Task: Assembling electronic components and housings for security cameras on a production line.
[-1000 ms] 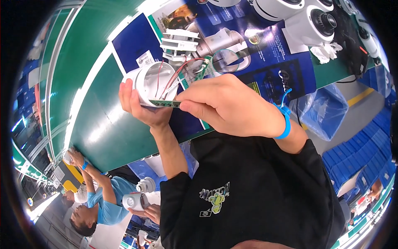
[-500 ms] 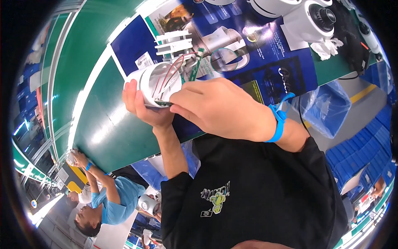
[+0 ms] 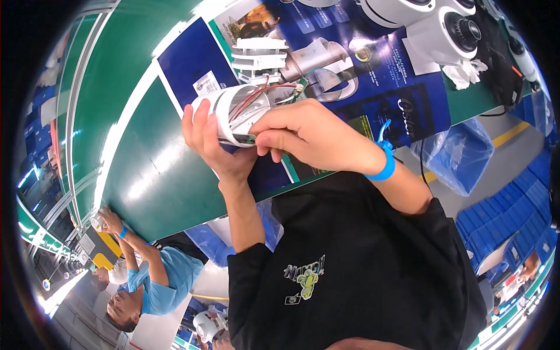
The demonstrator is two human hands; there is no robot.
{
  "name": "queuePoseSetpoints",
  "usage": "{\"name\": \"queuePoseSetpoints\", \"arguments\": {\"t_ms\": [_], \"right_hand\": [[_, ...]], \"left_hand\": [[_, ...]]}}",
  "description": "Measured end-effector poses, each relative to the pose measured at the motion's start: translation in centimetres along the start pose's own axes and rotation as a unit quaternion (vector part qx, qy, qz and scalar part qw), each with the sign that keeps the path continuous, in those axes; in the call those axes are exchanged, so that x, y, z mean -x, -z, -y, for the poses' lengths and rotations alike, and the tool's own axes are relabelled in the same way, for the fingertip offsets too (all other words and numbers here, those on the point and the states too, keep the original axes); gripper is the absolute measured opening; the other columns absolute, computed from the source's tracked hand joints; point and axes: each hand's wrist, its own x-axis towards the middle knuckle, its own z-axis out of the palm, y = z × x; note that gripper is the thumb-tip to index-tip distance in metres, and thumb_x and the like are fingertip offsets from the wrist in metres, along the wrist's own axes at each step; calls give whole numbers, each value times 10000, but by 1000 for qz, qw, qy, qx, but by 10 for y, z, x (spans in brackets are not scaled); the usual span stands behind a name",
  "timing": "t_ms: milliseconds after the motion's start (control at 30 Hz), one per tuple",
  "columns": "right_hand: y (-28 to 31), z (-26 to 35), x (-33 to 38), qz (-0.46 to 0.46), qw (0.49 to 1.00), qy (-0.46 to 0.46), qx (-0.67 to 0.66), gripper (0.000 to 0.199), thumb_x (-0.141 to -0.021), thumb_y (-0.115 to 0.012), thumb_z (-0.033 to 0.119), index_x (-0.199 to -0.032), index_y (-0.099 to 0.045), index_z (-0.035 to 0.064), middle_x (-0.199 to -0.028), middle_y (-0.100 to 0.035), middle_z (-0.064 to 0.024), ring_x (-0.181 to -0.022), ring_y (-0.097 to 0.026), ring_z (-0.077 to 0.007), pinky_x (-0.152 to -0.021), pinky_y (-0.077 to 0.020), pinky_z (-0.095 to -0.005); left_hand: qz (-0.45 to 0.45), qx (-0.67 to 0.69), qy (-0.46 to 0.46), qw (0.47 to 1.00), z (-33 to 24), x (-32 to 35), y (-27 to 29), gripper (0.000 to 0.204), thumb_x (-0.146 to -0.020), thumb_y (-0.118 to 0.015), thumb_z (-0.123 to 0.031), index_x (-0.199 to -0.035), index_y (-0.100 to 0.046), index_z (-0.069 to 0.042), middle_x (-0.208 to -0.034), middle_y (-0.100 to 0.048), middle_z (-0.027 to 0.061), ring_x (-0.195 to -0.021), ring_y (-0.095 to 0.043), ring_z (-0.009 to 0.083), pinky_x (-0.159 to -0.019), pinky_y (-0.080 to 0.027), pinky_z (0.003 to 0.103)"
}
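My left hand (image 3: pixel 217 146) is closed around a white cylindrical plastic housing (image 3: pixel 223 111), tilted with its open end to the right. Red and dark wires (image 3: pixel 248 105) run out of the opening to a green circuit board (image 3: pixel 301 87) just outside it. At the lower rim sits a narrow small circuit board (image 3: pixel 247 140). The thumb and forefinger of my right hand (image 3: pixel 312 134) are pinched at its end; the fingertips partly hide it. A white ribbed plastic frame (image 3: pixel 260 58) lies just beyond the housing.
A blue printed sheet (image 3: pixel 385 111) covers part of the green table (image 3: pixel 157 175). White rounded appliances (image 3: pixel 440 35) and crumpled white paper (image 3: pixel 465 73) are at the far right. A clear plastic bag (image 3: pixel 461 154) hangs beside the table. Another person (image 3: pixel 157 280) works at the left.
The housing and my left hand have shifted slightly right. My right hand's fingers have curled more at the rim, and the wired circuit board has swung right, away from the opening.
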Motion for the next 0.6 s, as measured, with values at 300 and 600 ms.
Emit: {"name": "queuePoseSetpoints", "arguments": {"t_ms": [300, 600], "right_hand": [[7, -11, 8, -22, 998, 44, 48, 98, -853, -660, 46, -928, -666, -16, -771, -651, -109, -654, -644, -214, -585, -491, -306], [64, -7, -42, -138, 881, 269, 363, 595, -692, -795, 237, -1222, -586, 68, -1266, -546, -136, -1189, -481, -328, -982, -417, -406]], "left_hand": [[105, 87, 43, 990, -6, -15, 9, 1049, -578, -629, -837, -1262, -455, -61, -1302, -484, 155, -1277, -382, 412, -1026, -305, 539], [87, 31, 30, 995, -9, -15, 8, 738, -661, -760, -525, -1191, -524, -68, -1271, -515, 132, -1246, -408, 399, -1013, -315, 532]]}}
